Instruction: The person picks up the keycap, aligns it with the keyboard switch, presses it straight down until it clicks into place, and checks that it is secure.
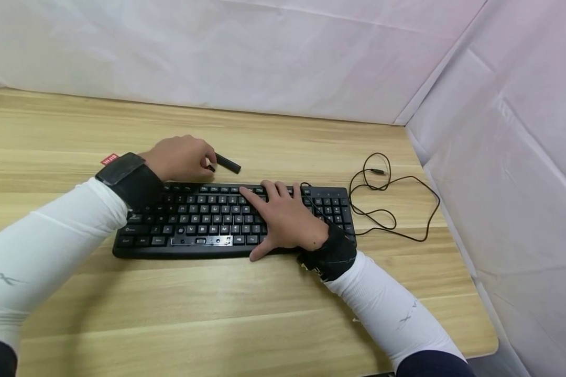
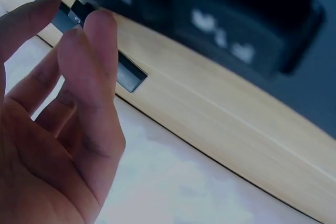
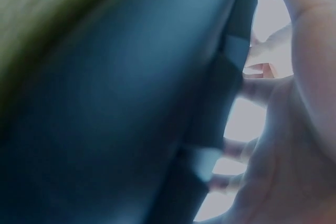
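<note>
A black keyboard [image 1: 207, 214] lies on the wooden table, with its long space bar slot [image 1: 201, 240] and a small key spot [image 1: 181, 230] uncapped. Behind it lies a loose black space bar [image 1: 228, 163]. My left hand [image 1: 181, 157] is bent over the table just beyond the keyboard's back edge, its thumb and finger pinching a small black keycap [image 2: 80, 12] with a pale letter. My right hand [image 1: 287, 217] rests spread across the keyboard's right half, thumb at the front edge, fingers reaching the back edge. In the right wrist view the keyboard's dark side [image 3: 121, 103] fills much of the picture.
A thin black cable [image 1: 426, 230] runs over the keyboard's right end and loops on the table, its plug [image 1: 377, 172] inside a loop. White cloth walls [image 1: 245, 52] stand behind and to the right of the table [image 1: 226, 314].
</note>
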Tool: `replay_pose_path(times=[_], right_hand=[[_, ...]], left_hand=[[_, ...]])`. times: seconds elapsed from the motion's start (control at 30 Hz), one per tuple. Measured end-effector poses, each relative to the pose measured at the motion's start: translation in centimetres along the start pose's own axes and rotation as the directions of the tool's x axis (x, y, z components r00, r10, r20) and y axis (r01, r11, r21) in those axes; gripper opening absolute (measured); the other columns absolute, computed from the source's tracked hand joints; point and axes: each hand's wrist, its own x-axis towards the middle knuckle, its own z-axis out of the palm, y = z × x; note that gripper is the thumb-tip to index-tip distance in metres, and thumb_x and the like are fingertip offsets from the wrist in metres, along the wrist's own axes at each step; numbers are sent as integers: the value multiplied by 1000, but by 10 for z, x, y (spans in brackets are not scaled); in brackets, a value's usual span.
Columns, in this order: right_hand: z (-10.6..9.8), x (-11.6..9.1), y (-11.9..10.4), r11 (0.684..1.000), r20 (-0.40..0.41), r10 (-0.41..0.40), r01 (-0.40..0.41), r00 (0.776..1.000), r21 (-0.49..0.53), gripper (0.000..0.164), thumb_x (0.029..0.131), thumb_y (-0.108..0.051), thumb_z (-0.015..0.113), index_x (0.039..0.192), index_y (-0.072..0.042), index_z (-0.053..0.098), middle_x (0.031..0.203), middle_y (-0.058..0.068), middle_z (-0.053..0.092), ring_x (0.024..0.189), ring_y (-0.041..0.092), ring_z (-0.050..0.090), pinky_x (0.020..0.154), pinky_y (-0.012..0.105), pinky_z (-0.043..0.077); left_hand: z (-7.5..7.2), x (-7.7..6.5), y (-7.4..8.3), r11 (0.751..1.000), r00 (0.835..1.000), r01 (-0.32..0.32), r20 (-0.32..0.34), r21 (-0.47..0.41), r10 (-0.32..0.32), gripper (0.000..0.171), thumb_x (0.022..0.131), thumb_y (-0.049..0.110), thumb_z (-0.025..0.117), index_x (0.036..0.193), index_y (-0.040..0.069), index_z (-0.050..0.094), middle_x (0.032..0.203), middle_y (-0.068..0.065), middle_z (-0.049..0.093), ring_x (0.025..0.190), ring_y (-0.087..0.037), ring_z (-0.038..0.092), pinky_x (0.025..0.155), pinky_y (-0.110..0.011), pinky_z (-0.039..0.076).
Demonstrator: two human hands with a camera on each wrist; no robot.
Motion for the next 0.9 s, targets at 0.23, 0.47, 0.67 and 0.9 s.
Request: replay_pose_path(times=[0.23,0.47,0.67,0.9], right_hand=[[0,-1,0,1000,9,0,0,1000,12,132,47,-85,63,152,-28,8,148,18,22,131,36,22,101,67,19],[-1,-2,2,1000,0,8,-8,1000,16,131,46,-84,64,152,-29,10,148,17,23,131,37,22,101,68,19],[0,-3,5,1000,0,2,-2,1000,31,132,46,-84,64,152,-28,9,148,18,22,131,37,21,101,68,18],[0,-4,10,999,-5,-12,12,1000,50,131,48,-82,65,153,-26,9,148,20,22,130,40,21,101,69,17]], left_hand=[[3,4,3,1000,999,21,-43,13,-20,19,76,18,67,92,10,71,80,-6,66,65,-21,55,54,-38,45],[1,4,7,1000,997,10,-77,26,-7,21,77,16,64,96,9,72,77,-5,66,64,-21,54,52,-38,45],[-4,-13,10,998,995,-7,-102,61,13,22,81,18,69,100,8,72,92,-9,71,74,-22,60,58,-44,51],[-1,-39,12,997,989,-50,-135,66,59,20,78,12,69,97,10,73,96,-9,71,77,-21,61,60,-44,53]])
